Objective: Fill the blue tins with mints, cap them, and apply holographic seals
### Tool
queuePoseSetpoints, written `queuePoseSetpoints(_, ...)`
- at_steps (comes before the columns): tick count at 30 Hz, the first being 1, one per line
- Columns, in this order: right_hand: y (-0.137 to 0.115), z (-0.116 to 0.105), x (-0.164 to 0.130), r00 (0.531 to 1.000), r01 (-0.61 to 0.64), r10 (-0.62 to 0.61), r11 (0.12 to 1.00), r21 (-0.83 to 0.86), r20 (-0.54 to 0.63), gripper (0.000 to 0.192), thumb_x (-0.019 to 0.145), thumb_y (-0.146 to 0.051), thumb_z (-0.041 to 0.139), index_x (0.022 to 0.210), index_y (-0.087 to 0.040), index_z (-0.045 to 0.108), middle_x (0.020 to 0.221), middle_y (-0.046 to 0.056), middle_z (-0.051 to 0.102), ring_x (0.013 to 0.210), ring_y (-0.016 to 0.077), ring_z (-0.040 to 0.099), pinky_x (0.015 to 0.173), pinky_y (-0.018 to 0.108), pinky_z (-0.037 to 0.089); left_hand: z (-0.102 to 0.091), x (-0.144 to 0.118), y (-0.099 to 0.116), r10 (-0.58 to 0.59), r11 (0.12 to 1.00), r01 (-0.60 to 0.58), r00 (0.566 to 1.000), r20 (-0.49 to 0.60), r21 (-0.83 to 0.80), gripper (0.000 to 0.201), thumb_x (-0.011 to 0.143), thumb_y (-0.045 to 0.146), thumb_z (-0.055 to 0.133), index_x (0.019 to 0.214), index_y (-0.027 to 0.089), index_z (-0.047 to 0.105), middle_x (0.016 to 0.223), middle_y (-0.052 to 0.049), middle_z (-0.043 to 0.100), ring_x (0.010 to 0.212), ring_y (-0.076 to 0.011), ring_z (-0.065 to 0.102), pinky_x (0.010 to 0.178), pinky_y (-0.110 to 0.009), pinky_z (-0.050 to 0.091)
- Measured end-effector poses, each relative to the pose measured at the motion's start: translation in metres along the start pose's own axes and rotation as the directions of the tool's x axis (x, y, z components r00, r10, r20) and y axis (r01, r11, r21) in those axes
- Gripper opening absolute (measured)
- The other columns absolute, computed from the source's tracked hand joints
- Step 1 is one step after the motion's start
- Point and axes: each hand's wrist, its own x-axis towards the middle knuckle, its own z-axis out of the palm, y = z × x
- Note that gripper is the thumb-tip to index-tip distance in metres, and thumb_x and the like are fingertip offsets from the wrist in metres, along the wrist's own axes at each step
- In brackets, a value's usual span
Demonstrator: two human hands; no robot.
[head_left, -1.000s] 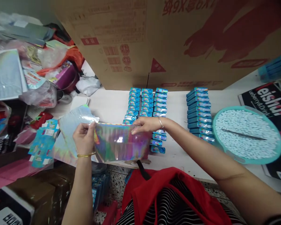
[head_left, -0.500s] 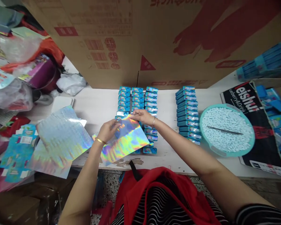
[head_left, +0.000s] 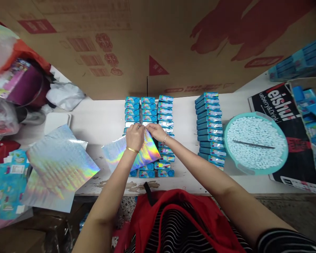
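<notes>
A shiny holographic sheet (head_left: pixel 116 149) hangs slanted over the near part of three columns of small blue boxes (head_left: pixel 148 112). My left hand (head_left: pixel 135 137) is closed at the sheet's upper edge, fingertips pinched together. Right beside it, my right hand (head_left: pixel 156 133) pinches the same sheet near its upper corner. The two sets of fingertips almost meet, and whatever small piece may be between them is too small to make out. Some boxes under the sheet and hands are hidden. A silvery, reflective patch shows on the faces of several boxes.
More holographic sheets (head_left: pixel 60 160) lie to the left beside flattened blue cartons (head_left: pixel 12 182). Another column of blue boxes (head_left: pixel 210 128) stands to the right, then a turquoise basin (head_left: pixel 255 172) of pale pellets with tweezers (head_left: pixel 254 144) on top. A large cardboard box (head_left: pixel 137 45) blocks the back.
My left hand has moved right and up, up against my right hand. The sheet has shifted left and turned, uncovering boxes at the near end. The camera view has shifted slightly.
</notes>
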Motion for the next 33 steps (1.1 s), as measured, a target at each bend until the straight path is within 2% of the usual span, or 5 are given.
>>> queuePoseSetpoints(14, -0.008, -0.013, -0.002, 0.989, 0.045, -0.092, 0.935, -0.352, -0.118, 0.028, 0.092, -0.037, 0.045, 0.08, -0.016, 0.059, 0.078, 0.004, 0.061, 0.077, 0.0175, 0.055, 0.074, 0.03, 0.043, -0.028, -0.069, 0.049, -0.07, 0.942, 0.038, 0.994, -0.085, -0.334, 0.013, 0.088, 0.03, 0.055, 0.08, 0.021, 0.059, 0.086, -0.007, 0.068, 0.084, -0.0212, 0.059, 0.079, -0.037, 0.04)
queuePoseSetpoints(18, -0.019, -0.024, -0.052, 0.936, 0.136, -0.225, 0.941, -0.311, -0.27, 0.045, 0.095, -0.053, 0.038, 0.108, -0.016, 0.061, 0.104, 0.009, 0.065, 0.094, 0.0192, 0.057, 0.087, 0.031, 0.044, -0.049, -0.101, 0.073, -0.416, 0.569, 0.3, 0.908, 0.047, -0.766, 0.018, 0.08, 0.037, 0.065, 0.075, 0.022, 0.057, 0.076, -0.002, 0.064, 0.074, -0.0166, 0.058, 0.073, -0.032, 0.045)
queuePoseSetpoints(24, -0.001, -0.04, -0.181, 0.968, -0.21, 0.233, 0.957, 0.2, -0.097, 0.075, 0.084, -0.078, 0.027, 0.096, -0.014, 0.066, 0.083, 0.008, 0.065, 0.067, 0.0147, 0.053, 0.054, 0.025, 0.04, -0.022, -0.124, 0.102, -0.53, 0.015, 0.495, 0.741, 0.413, -0.869, 0.032, 0.062, 0.039, 0.078, 0.068, 0.02, 0.054, 0.069, 0.001, 0.061, 0.063, -0.0111, 0.055, 0.063, -0.026, 0.045)
queuePoseSetpoints(29, 0.025, -0.037, -0.247, 0.946, -0.266, 0.294, 0.945, 0.191, -0.139, 0.043, 0.074, -0.062, 0.064, 0.073, -0.019, 0.06, 0.07, 0.001, 0.06, 0.062, 0.0126, 0.048, 0.061, 0.026, 0.04, 0.015, -0.152, 0.121, -0.474, -0.013, 0.632, 0.678, 0.561, -0.775, 0.031, 0.062, 0.041, 0.077, 0.067, 0.02, 0.054, 0.057, 0.004, 0.053, 0.051, -0.0093, 0.046, 0.052, -0.024, 0.039)
queuePoseSetpoints(33, 0.047, -0.038, -0.253, 0.929, -0.293, 0.311, 0.949, 0.114, -0.203, 0.043, 0.076, -0.062, 0.059, 0.069, -0.02, 0.055, 0.062, -0.001, 0.053, 0.057, 0.0122, 0.042, 0.056, 0.026, 0.036, 0.039, -0.167, 0.122, -0.473, 0.198, 0.628, 0.734, 0.488, -0.752, 0.023, 0.069, 0.038, 0.07, 0.068, 0.02, 0.056, 0.061, 0.003, 0.053, 0.056, -0.0107, 0.047, 0.057, -0.026, 0.039)
